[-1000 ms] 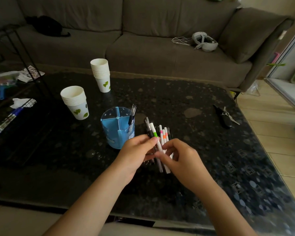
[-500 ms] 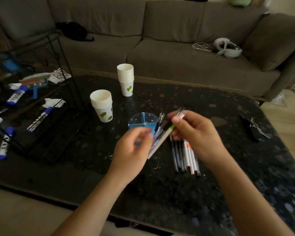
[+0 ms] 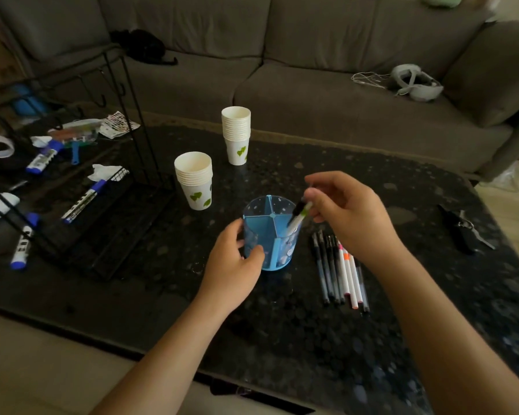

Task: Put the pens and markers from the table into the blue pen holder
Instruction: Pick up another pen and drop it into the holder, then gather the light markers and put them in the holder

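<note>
The blue pen holder, round with dividers inside, stands mid-table. My left hand wraps its near left side. My right hand hovers just right of the rim and pinches a white marker with a green band, whose lower end is inside the holder's right compartment. A dark pen stands in that same compartment, mostly hidden by the marker. Several pens and markers lie side by side on the black table to the right of the holder, partly under my right wrist.
Two stacks of paper cups stand behind the holder. A black wire rack with blue markers and clutter fills the left. Keys lie at the right edge. A grey sofa with a headset is beyond.
My right hand carried the green-banded marker from the row of pens up and over into the holder. My left hand let go of the marker and took hold of the holder's side.
</note>
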